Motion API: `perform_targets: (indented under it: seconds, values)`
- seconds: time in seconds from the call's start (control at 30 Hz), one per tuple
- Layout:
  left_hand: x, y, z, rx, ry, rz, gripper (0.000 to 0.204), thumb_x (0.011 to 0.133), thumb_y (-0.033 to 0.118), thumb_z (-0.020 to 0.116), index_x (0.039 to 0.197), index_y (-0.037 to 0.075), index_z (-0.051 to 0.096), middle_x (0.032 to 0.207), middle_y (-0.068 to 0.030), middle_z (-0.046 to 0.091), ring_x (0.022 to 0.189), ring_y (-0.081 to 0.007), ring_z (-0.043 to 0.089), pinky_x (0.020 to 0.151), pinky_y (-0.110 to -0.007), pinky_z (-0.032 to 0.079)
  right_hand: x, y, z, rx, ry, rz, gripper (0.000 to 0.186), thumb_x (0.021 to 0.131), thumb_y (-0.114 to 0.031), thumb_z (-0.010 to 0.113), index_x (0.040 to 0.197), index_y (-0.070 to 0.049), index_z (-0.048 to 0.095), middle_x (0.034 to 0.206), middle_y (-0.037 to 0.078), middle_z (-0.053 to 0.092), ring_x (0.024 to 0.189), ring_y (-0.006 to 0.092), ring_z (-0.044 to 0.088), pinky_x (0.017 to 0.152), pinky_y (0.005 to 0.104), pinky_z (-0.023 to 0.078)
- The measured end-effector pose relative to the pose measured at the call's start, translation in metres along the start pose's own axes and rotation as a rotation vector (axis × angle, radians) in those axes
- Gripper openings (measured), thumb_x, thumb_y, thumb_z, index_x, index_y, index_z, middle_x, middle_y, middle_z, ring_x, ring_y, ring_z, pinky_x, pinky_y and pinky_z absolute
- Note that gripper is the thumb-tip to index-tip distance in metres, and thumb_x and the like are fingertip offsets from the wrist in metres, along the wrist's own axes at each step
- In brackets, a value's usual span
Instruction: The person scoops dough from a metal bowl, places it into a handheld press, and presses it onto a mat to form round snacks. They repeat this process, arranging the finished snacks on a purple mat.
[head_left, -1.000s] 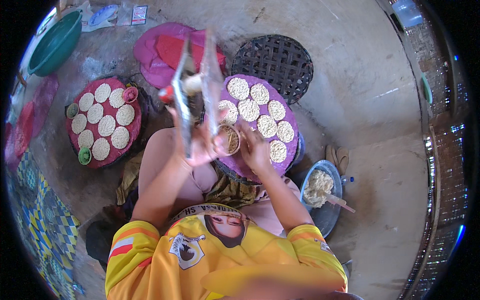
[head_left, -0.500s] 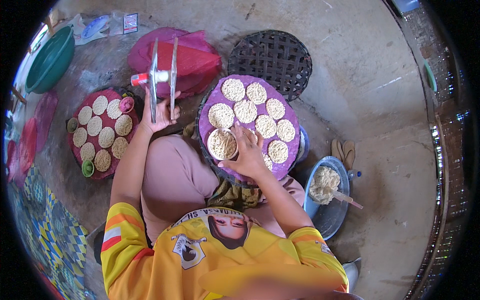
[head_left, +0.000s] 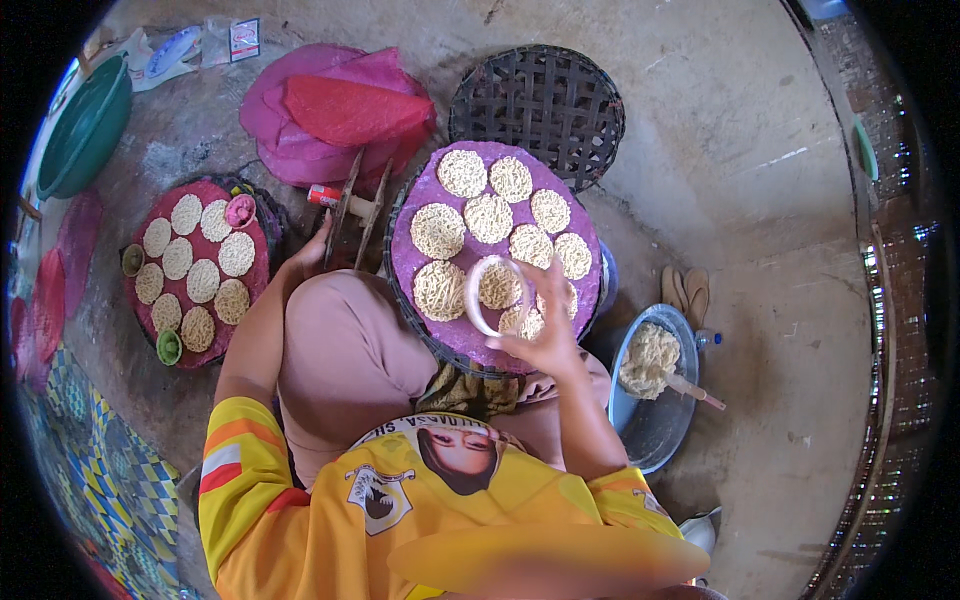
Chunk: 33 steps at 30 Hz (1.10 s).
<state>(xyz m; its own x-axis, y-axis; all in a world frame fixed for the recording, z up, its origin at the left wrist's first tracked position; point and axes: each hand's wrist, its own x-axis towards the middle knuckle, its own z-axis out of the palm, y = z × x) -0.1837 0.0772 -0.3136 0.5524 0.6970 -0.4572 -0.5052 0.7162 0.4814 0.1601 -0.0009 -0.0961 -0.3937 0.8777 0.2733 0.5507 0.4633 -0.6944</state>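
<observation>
One ring, likely light, stiff, best rim-held: right hand pinches it wide over tray; left hand by press, grip unclear.

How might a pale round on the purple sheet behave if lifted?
Probably fragile and floppy: the pale round looks like a web of strands. Likely light, being flat and lacy. It may cling, lying flush on the purple sheet.

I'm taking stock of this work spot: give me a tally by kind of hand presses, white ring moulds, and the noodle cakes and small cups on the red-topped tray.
Two-barred hand press, at the left hand: 1
White ring mould, in the right hand: 1
Noodle cakes on the red-topped tray: 10
Small cups on that tray: 3
Total: 15
</observation>
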Motion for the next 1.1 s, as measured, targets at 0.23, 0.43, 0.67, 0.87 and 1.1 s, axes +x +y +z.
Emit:
perform_targets:
  seconds: [0.23,0.43,0.67,0.87,1.1]
  values:
    - [0.009,0.009,-0.030,0.709,0.281,0.217,0.084,0.077,0.071,0.021,0.134,0.010,0.025,0.132,-0.0188,0.032,0.119,-0.0302,0.035,0.099,-0.037,0.026,-0.110,-0.003,-0.094,-0.264,-0.307,0.306,0.099,0.048,-0.023,0.078,0.130,-0.005,0.026,0.120,0.014,0.046,0.116,0.0332,0.037,0.098,0.0417,0.023]
    - [-0.042,0.016,-0.008,0.876,0.586,0.216,0.071,0.082,0.060,0.033,0.131,0.010,0.032,0.129,-0.0179,0.038,0.118,-0.0258,0.036,0.100,-0.033,0.024,-0.187,0.025,-0.110,-0.087,0.220,0.431,0.028,0.064,0.000,0.060,0.092,-0.003,0.062,0.109,0.011,0.054,0.106,0.0261,0.047,0.091,0.0353,0.036]
    - [-0.142,-0.063,0.086,0.632,0.800,0.651,0.067,0.085,0.048,0.041,0.122,-0.007,0.037,0.125,-0.0162,0.041,0.116,-0.0223,0.039,0.096,-0.031,0.028,-0.188,0.060,-0.088,0.601,0.850,0.707,0.028,0.066,0.008,0.060,0.093,-0.001,0.060,0.103,0.011,0.057,0.097,0.0182,0.052,0.087,0.0303,0.038]
    - [-0.214,-0.152,0.115,1.194,0.911,0.545,0.055,0.088,0.041,0.038,0.124,-0.001,0.037,0.121,-0.0170,0.043,0.112,-0.0274,0.040,0.095,-0.034,0.030,-0.163,0.053,-0.073,0.781,0.738,0.327,0.041,0.073,0.007,0.055,0.113,0.000,0.051,0.115,0.012,0.050,0.101,0.0171,0.049,0.086,0.0286,0.039]
    - [-0.294,-0.217,0.091,1.008,0.769,-0.064,0.044,0.086,0.027,0.042,0.120,0.000,0.040,0.118,-0.0117,0.046,0.106,-0.0226,0.046,0.088,-0.032,0.037,-0.181,0.047,-0.069,0.685,0.695,0.266,0.029,0.076,0.005,0.053,0.105,0.005,0.053,0.098,0.013,0.059,0.087,0.0192,0.058,0.080,0.0290,0.044]
